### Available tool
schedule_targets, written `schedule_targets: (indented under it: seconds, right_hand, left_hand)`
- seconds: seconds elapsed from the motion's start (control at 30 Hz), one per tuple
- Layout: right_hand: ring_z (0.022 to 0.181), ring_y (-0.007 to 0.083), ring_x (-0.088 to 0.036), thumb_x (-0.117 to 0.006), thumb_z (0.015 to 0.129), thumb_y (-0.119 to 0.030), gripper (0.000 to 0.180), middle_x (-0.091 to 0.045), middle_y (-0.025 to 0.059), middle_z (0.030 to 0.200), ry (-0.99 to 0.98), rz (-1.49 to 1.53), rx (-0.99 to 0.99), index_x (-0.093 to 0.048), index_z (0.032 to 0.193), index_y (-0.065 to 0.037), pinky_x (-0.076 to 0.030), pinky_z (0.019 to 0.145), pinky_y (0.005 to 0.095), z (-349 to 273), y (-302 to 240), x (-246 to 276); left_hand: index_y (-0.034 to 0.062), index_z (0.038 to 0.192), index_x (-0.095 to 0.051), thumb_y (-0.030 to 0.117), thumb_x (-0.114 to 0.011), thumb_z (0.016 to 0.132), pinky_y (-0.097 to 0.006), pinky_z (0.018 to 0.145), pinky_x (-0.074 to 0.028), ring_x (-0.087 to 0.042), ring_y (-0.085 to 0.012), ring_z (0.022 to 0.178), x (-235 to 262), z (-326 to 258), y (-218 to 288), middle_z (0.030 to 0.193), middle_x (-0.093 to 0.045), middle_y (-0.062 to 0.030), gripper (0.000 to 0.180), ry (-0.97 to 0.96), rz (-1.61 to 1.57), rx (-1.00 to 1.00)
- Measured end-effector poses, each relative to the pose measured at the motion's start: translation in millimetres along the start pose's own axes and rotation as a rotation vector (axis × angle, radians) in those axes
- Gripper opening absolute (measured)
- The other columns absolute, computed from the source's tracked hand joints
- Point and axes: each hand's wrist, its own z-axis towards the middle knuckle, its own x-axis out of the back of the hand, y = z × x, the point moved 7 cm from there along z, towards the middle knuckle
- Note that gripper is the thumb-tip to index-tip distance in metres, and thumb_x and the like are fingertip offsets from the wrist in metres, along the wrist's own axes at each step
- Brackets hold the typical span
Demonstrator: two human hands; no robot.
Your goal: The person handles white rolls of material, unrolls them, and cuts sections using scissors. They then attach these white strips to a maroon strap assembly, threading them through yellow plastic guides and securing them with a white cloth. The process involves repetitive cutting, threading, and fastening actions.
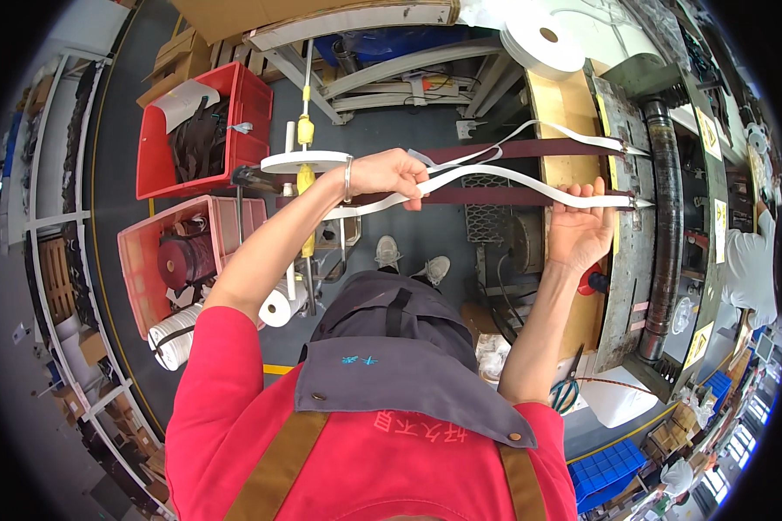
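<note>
My left hand (391,176) is closed around a white tape (487,172), level with a white disc (308,162) on an upright rod. The tape runs rightward from it in a loose wave. Near the machine, my right hand (580,226) is palm up with fingers extended, the tape lying across them. Whether the thumb presses on it is hard to see. Two dark maroon straps (513,148) run to the metal machine (626,174), one beside each white tape. A second, slack white tape (573,137) enters the machine farther away.
A dark roller (663,226) spans the machine. A large white roll (543,42) rests at the back. To my left stand a red crate (252,113) and a pink crate (135,260) with webbing rolls. Scissors (566,392) lie near the machine's close end. Another person (750,269) is at far right.
</note>
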Motion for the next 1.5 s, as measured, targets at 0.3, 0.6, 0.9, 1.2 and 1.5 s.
schedule_targets:
  seconds: [0.3,0.6,0.9,1.2,1.5]
  right_hand:
    - [0.09,0.0283,-0.056,-0.045,0.081,-0.011,0.029,-0.057,0.0164,0.096,0.208,-0.216,0.156,-0.049,0.105,0.004,-0.045,0.086,0.0421,-1.1,-17.7,21.7]
    - [0.104,0.0311,-0.049,-0.048,0.076,-0.01,0.042,-0.054,0.0149,0.108,0.091,-0.143,-0.008,-0.043,0.116,0.0,-0.036,0.095,0.0493,-25.7,18.6,0.8]
    - [0.108,0.0333,-0.048,-0.047,0.087,-0.015,0.028,-0.048,0.0226,0.117,-0.185,-0.382,-0.602,-0.052,0.109,0.002,-0.04,0.09,0.047,-108.9,114.4,-15.4]
    - [0.096,0.0361,-0.054,-0.053,0.082,-0.008,0.018,-0.053,0.0268,0.105,-0.428,-0.471,-0.672,-0.06,0.092,0.005,-0.044,0.085,0.0473,-103.0,105.7,-17.6]
    - [0.088,0.027,-0.06,-0.049,0.086,-0.016,0.043,-0.053,0.0214,0.108,-0.039,-0.394,-0.511,-0.038,0.122,0.003,-0.054,0.07,0.0335,2.9,118.2,-26.7]
  left_hand:
    - [-0.0024,0.085,-0.057,0.007,-0.053,0.08,-0.025,0.062,-0.048,-0.06,-0.0126,0.066,19.0,-7.8,1.4,0.073,-0.063,-0.0091,0.012,0.018,-0.028,-0.091]
    - [0.004,0.085,-0.054,0.006,-0.056,0.076,-0.034,0.051,-0.044,-0.057,-0.0252,0.053,-8.1,-46.5,19.9,0.058,-0.057,-0.0104,0.01,0.469,0.86,-0.437]
    - [0.0058,0.089,-0.058,0.004,-0.06,0.065,-0.044,0.092,-0.035,-0.055,-0.0227,0.093,-18.3,-102.4,-14.1,0.088,-0.06,-0.0104,0.025,0.537,0.822,-0.494]
    - [0.0082,0.112,-0.047,0.007,-0.065,0.064,-0.04,0.093,-0.031,-0.042,-0.0264,0.111,8.9,-61.8,-35.2,0.116,-0.049,-0.0084,0.051,0.206,0.905,-0.094]
    - [0.0009,0.082,-0.061,0.013,-0.056,0.082,-0.023,0.071,-0.043,-0.056,-0.0081,0.076,28.2,-28.4,-90.9,0.077,-0.061,-0.0021,0.013,-0.002,-0.206,0.284]
